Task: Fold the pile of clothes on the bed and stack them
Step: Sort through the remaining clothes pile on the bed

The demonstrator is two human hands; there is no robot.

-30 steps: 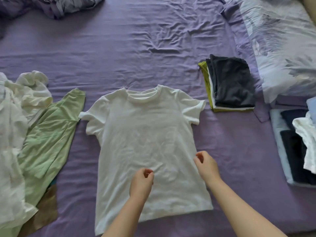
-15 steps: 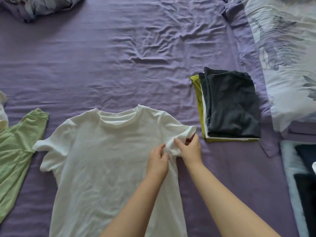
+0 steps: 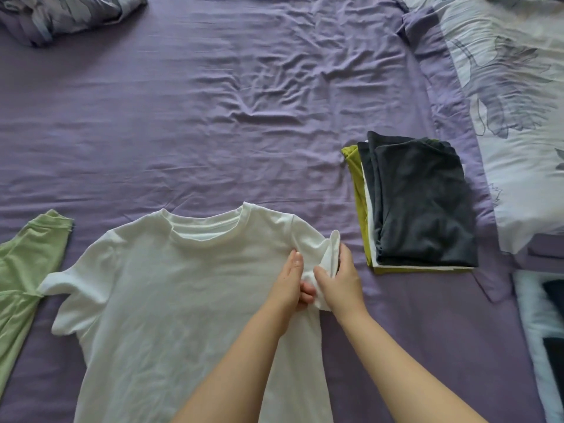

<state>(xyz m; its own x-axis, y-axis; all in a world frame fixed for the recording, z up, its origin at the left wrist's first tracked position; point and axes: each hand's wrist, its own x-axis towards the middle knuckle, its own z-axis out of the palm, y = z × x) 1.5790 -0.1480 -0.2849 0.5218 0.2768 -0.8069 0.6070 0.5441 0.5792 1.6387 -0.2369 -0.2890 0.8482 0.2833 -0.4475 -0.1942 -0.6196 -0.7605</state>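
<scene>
White t-shirt (image 3: pixel 171 300) lies flat on my purple sheet (image 3: pixel 213 117) — my left hand (image 3: pixel 290 282) and right hand (image 3: pixel 341 282) both pinch its sleeve (image 3: pixel 323 248), bunched up.

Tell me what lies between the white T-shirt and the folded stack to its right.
Only bare purple sheet in the head view: a narrow strip separates the white T-shirt from the folded stack. The right hand holds the sleeve beside it.
</scene>
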